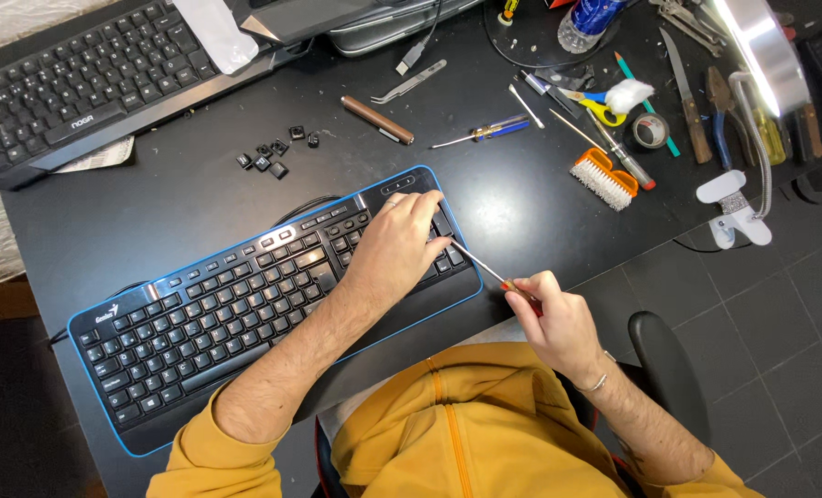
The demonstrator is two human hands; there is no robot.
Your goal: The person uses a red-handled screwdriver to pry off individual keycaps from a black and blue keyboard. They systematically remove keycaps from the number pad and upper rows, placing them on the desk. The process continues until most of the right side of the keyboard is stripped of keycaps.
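This looks like a small repair workbench, maybe at home. A black desk [199,198] carries many hand tools: pliers [722,120], a screwdriver [484,132], scissors [591,104], a knife [687,97], a brush [604,178] and tape [650,131]. A clamp lamp [752,55] lights it. Loose keycaps [272,155] lie beside two keyboards [245,304].

Black, blue-edged keyboard [245,309] on dark desk [521,198]. Left hand [394,249] flat on its right-end keys. Right hand [558,318] closed on a screwdriver [489,269], tip apparently under a key. Loose keycaps [272,155] lie far left; brush [604,178] far right.
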